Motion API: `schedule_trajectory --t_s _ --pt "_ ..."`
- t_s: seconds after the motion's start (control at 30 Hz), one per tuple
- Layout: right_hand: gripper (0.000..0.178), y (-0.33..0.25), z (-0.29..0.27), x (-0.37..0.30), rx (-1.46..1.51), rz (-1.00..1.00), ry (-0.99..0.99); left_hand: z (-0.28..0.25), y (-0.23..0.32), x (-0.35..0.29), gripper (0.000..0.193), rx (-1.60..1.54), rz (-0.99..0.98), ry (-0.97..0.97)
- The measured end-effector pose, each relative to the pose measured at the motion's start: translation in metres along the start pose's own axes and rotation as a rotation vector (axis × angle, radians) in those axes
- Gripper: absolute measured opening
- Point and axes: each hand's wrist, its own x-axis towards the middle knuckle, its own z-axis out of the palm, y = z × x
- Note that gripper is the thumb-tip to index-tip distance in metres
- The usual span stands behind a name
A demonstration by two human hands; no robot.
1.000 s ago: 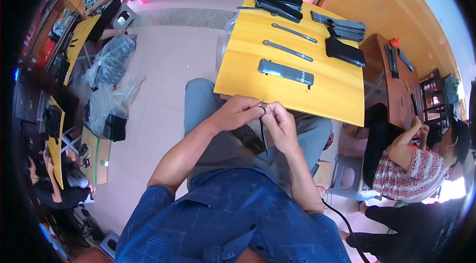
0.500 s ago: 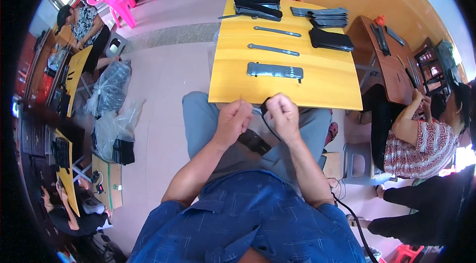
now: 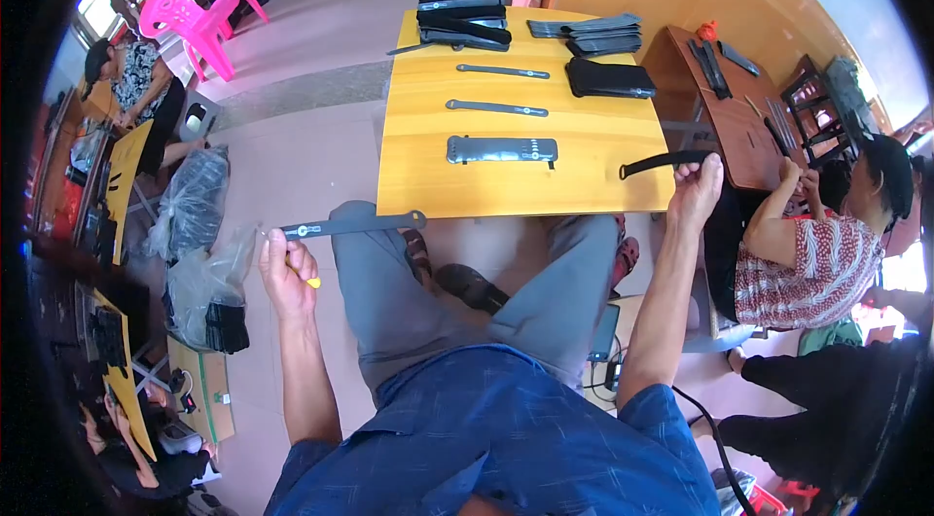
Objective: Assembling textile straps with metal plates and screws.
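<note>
As seen in the head view, gripping on both sides, well apart. At left hand (image 3: 290,284), fingers (image 3: 278,248) pinched tight on one end of a grey strap (image 3: 365,224); off the yellow surface (image 3: 584,193), over floor and thigh, round holed tip pointing right. Small yellow piece (image 3: 314,283) showing beside the same hand. At right hand (image 3: 699,189), fingers curled closed on a black strap (image 3: 662,162), looped end reaching left over the surface's near right part; contact with it, cannot tell. Laid out mid-surface: wide grey panel (image 3: 501,149), then two narrow grey straps (image 3: 491,108) behind. Farther right, black stack (image 3: 611,78) and fanned grey strips (image 3: 598,31); far left, black bundle (image 3: 463,34). Beyond, at right, seated person (image 3: 812,268) in patterned top.
</note>
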Motion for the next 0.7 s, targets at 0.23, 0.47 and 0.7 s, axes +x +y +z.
schedule_trajectory --t_s 0.23,0.47,0.7 --pt "0.026 0.024 0.009 0.03 -0.129 0.034 0.062 0.025 -0.02 -0.003 0.035 0.039 -0.096 -0.012" --pt "0.028 0.083 -0.056 0.06 -1.309 -0.31 0.062 0.035 -0.032 -0.007 0.034 0.07 -0.187 -0.064" --pt "0.034 0.08 -0.054 0.04 -1.636 -0.341 0.057 0.039 -0.038 -0.016 0.031 0.134 -0.268 -0.122"
